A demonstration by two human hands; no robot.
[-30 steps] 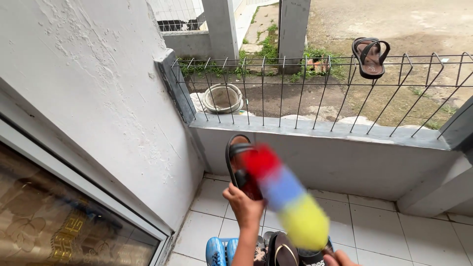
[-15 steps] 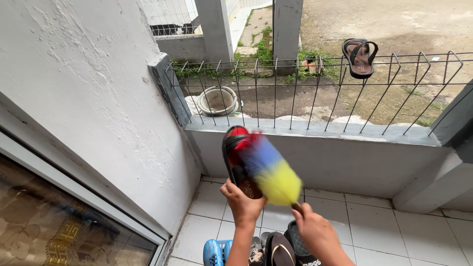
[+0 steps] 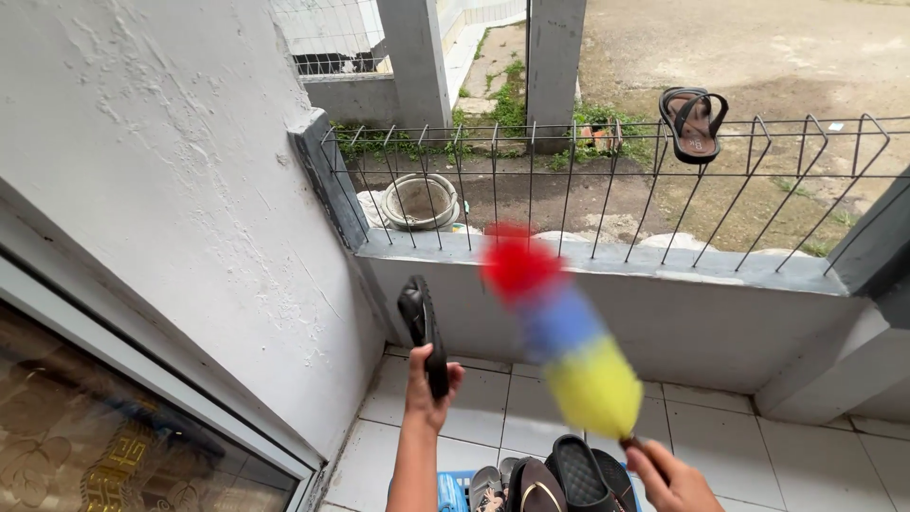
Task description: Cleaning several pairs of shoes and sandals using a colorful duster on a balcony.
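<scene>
While a black sandal (image 3: 423, 332) is gripped by the left hand (image 3: 428, 387) and held up edge-on near the white wall (image 3: 190, 171), a fluffy duster (image 3: 559, 332) is held by its handle in the right hand (image 3: 668, 479). The duster is red, blue and yellow, it looks blurred, and it is kept apart from the sandal. More shoes (image 3: 559, 479) are seen on the tiled floor (image 3: 739, 446) below. Another sandal (image 3: 693, 121) is hung on the wire fence (image 3: 569, 180). A round pot (image 3: 419, 199) is seen outside.
</scene>
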